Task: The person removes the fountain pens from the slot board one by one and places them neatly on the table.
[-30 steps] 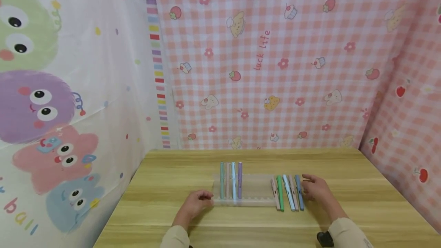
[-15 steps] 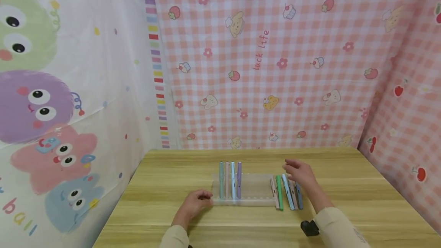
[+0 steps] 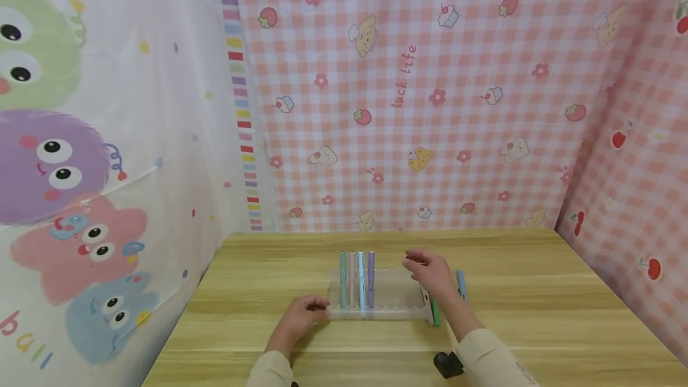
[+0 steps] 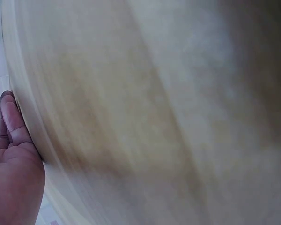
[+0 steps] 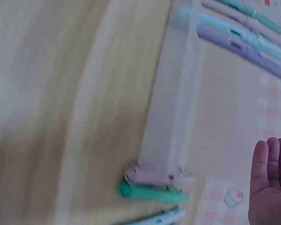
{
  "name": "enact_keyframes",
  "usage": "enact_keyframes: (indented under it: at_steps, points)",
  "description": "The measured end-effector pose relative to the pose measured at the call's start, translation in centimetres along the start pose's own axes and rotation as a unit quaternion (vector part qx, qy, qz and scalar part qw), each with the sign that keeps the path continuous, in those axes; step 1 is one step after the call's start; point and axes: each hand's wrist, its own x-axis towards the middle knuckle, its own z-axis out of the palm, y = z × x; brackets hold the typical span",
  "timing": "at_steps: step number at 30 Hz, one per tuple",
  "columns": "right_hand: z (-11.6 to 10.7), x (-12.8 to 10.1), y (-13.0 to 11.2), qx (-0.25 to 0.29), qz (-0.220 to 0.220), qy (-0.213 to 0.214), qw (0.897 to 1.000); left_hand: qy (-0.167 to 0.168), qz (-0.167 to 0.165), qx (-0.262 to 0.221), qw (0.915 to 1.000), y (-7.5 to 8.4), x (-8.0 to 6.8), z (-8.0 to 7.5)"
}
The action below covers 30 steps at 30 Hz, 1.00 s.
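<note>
A clear pen rack (image 3: 392, 314) stands on the table. Upright in its left half are a teal pen (image 3: 343, 279), a dusty pink pen (image 3: 352, 279), a light blue pen (image 3: 362, 279) and a purple pen (image 3: 371, 279). My left hand (image 3: 301, 319) touches or nearly touches the rack's left end, fingers fairly straight. Over the rack's right end hovers my right hand (image 3: 434, 276), holding nothing; its fingers are extended in the right wrist view. Beside that end lie a loose pink pen (image 5: 154, 175), a green pen (image 5: 154, 193) and a light blue pen (image 5: 161, 217), partly hidden by my arm in the head view.
Another blue pen (image 3: 461, 284) shows to the right of my right forearm. A black object (image 3: 448, 365) is at the right wrist. Behind the wooden table (image 3: 537, 303) hangs a pink checked cloth (image 3: 403, 136), with a white cartoon cloth (image 3: 177, 196) on the left.
My right hand has moved left from beside the loose pens, across them, to above the rack's right end. The left hand and the pens have stayed in place.
</note>
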Motion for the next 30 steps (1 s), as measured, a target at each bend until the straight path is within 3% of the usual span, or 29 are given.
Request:
enact_keyframes:
  at_steps: [10, 21, 30]
  points:
    - [4.0, -1.1, 1.1, 0.011, -0.002, 0.014, 1.0, -0.003, -0.001, 0.001, 1.0, 0.3, -0.4, -0.1]
    - [5.6, -1.7, 1.9, -0.028, 0.001, 0.007, 1.0, -0.003, 0.004, -0.003, 1.0, 0.2, -0.2, -0.2]
    - [6.9, -1.2, 3.1, -0.016, -0.007, -0.001, 1.0, -0.008, 0.008, -0.004, 0.9999, 0.2, -0.2, -0.2]
